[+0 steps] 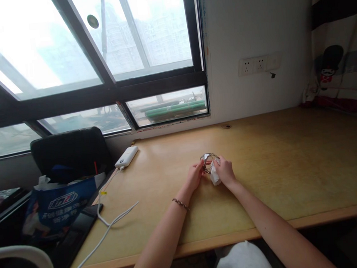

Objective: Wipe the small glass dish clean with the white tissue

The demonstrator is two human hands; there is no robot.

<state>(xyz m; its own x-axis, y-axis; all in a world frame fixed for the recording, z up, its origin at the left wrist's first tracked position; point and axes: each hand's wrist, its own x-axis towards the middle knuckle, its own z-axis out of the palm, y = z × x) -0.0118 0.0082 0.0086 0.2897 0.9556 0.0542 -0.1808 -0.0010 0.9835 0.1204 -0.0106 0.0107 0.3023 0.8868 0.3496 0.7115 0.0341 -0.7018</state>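
both arms reach out over the desk. at the far left a blue bag is stuffed with tissue, near a white cable. left hand and right hand fingers pinch a coiled cord mid-desk, partly hidden. lots of bare wood at right.

Bare forearms, no sleeves; thin beaded bracelet on the left wrist; pale grey lap garment
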